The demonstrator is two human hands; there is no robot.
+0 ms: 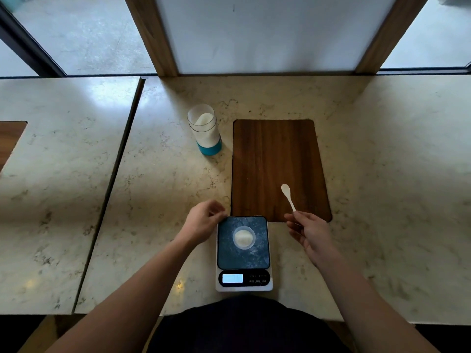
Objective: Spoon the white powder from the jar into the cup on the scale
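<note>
A clear jar [205, 129] with a blue base stands open on the counter, white powder inside. A small clear cup [244, 237] holding white powder sits in the middle of the dark platform of a kitchen scale [244, 253], whose display is lit. My right hand [309, 231] pinches the handle of a white spoon [288, 196]; its bowl points away over the wooden board and looks empty. My left hand [202, 222] hovers by the scale's far left corner, fingers curled, holding nothing that I can see.
A dark wooden board [276, 159] lies inset in the marble counter [158, 189] behind the scale, to the right of the jar. A seam separates a second counter slab on the left. Wooden posts and a white panel rise behind the counter.
</note>
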